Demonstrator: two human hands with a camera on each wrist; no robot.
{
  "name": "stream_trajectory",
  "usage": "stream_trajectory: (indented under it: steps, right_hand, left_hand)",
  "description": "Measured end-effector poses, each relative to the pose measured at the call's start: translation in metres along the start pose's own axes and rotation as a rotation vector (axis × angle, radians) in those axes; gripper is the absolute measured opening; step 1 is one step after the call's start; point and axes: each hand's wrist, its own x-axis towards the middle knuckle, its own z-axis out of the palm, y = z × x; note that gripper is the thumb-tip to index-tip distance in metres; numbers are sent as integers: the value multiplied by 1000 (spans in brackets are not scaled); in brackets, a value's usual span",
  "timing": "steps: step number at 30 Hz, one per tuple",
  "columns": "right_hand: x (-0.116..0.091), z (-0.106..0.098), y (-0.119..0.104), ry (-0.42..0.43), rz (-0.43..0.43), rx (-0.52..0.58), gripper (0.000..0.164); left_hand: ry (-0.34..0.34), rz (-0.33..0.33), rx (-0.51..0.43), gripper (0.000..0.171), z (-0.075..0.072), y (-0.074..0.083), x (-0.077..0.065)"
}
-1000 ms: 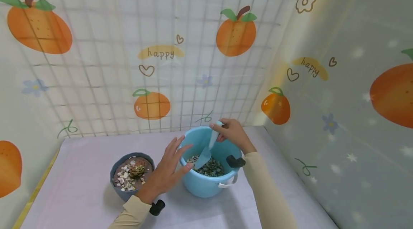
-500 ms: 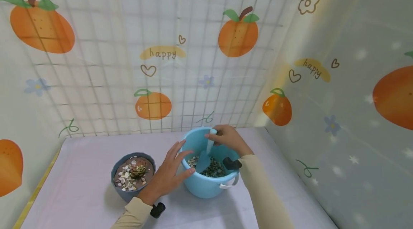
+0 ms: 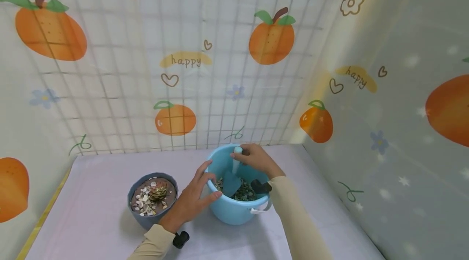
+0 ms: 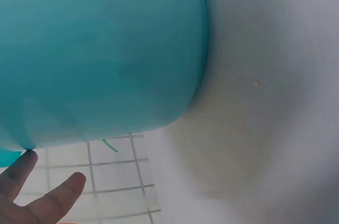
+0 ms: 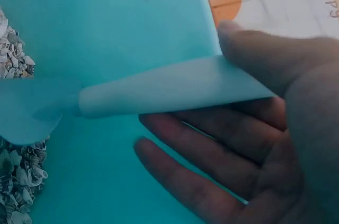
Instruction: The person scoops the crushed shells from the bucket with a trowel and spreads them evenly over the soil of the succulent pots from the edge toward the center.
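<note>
A light blue bucket [image 3: 233, 214] with small seashells [image 3: 244, 194] in its bottom stands on the table. Inside it, my right hand [image 3: 258, 158] grips the pale handle of a light blue hand trowel [image 3: 231, 183], blade down at the shells. The right wrist view shows the thumb over the handle [image 5: 153, 89] and fingers beneath it; part of the blade is cut off by the frame. My left hand [image 3: 190, 201] rests against the bucket's left rim with fingers spread, a fingertip touching the rim in the left wrist view.
Left of the bucket, partly behind my left forearm, is a blue-grey pot [image 3: 137, 219] with a succulent [image 3: 158, 191], brown soil and pale shells. A white bucket handle [image 3: 260, 211] hangs at the front right. Printed curtains [image 3: 227, 19] stand behind and at the sides.
My right hand has lowered a little and shifted left; the trowel stands more upright, its blade deeper at the shells. My left hand stays by the rim. The head view has shifted slightly.
</note>
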Motion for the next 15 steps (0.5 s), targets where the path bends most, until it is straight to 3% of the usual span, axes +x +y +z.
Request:
stream_trajectory:
  steps: [15]
  right_hand:
    - [-3, 4, -2, -117, 127, 21, 32]
  left_hand:
    - [19, 9, -17, 28, 4, -4, 0]
